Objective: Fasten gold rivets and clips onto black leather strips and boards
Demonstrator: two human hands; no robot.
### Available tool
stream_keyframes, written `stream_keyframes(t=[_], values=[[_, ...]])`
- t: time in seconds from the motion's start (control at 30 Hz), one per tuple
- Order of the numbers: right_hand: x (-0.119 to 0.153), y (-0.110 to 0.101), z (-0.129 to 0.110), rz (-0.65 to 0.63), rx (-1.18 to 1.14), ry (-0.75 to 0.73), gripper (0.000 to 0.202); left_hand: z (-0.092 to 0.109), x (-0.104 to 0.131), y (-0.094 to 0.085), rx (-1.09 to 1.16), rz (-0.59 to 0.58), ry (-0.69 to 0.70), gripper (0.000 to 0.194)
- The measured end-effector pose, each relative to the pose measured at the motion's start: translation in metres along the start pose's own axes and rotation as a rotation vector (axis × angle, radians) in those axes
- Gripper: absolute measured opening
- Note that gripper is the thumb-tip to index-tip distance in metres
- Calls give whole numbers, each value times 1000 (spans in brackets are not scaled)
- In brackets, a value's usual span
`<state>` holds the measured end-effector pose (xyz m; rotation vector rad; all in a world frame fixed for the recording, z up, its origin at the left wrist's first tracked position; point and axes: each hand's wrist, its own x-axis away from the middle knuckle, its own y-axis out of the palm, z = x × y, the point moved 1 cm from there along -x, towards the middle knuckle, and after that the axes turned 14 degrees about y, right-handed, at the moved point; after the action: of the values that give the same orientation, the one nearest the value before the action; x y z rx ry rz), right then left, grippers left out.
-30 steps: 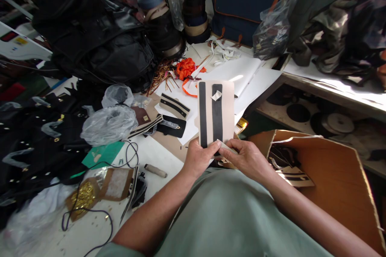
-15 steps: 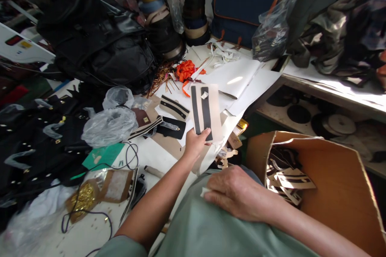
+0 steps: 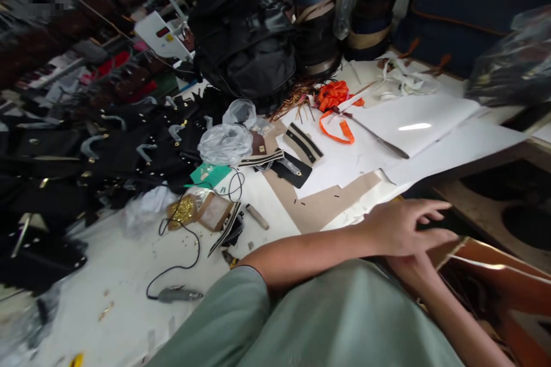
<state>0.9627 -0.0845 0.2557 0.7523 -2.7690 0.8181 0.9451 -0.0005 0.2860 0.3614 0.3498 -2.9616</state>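
1. Now the left hand (image 3: 398,229) no longer holds the striped beige panel it gripped half a second ago; its fingers are loosely spread, nothing visible between them. It has swung rightward and lies across the other arm.
2. The right hand (image 3: 404,266), which was pinching a pale scrap, is mostly hidden beneath the left; I cannot tell whether it grips anything.
3. As for the panel, a blurred pale piece (image 3: 531,327) with a dark patch shows inside the cardboard box (image 3: 516,275) at lower right; it may be that panel or another like it. Handling of this one looks finished, I judge.
4. The view has turned left, showing more of the white worktable (image 3: 112,264). On it lie a striped strip (image 3: 302,143), a black piece (image 3: 293,169) just beside it, a long thin tool (image 3: 379,137) on white paper (image 3: 434,114), orange ribbon (image 3: 333,96) and a corded tool (image 3: 176,294).
5. Around this stand a bulky black bag (image 3: 245,40) and stacked strap rolls (image 3: 316,28) at the back; many black bags (image 3: 60,149) crowd the left.
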Motion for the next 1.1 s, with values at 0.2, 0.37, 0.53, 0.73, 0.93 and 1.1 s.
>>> stream_keyframes(t=[0.2, 0.37, 0.53, 0.73, 0.93, 1.1], values=[[-10, -8, 2, -339, 48, 214, 40, -64, 133, -87, 405, 962, -559, 27], [-16, 8, -6, -483, 100, 234, 40, -96, 248, -123, 529, 1433, -748, 53], [-16, 19, -15, -541, 165, 198, 45, -113, 322, -164, 572, 1884, -744, 62], [-9, 22, -33, -617, 116, 177, 44, -118, 338, -187, 525, 2033, -746, 37], [-12, 24, -35, -569, -27, 182, 41, -89, 295, -153, 325, 1910, -670, 14], [-16, 18, -35, -591, -18, 117, 44, -57, 229, -122, 309, 1604, -589, 27]])
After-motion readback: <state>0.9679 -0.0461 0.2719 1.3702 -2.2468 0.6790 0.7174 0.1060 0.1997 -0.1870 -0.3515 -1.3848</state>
